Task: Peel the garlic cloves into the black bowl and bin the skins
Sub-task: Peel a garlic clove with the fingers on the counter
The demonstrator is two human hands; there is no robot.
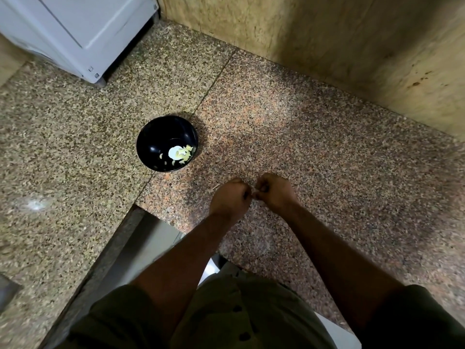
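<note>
While both fists curl, left hand (230,197) & right hand (275,191) fingertips meet, held item hidden.

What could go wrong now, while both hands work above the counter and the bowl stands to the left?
1. The left hand and right hand work away from the bowl, so a slipped clove may land on the counter.
2. No bin is in view; skins may scatter.
3. The counter edge is near; pieces may fall off.

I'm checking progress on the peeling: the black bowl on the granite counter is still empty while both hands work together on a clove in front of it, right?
Not quite. The black bowl is not empty: the head view shows several pale peeled cloves lying in its bottom. The rest stands: the left hand and right hand meet over the granite counter.
</note>
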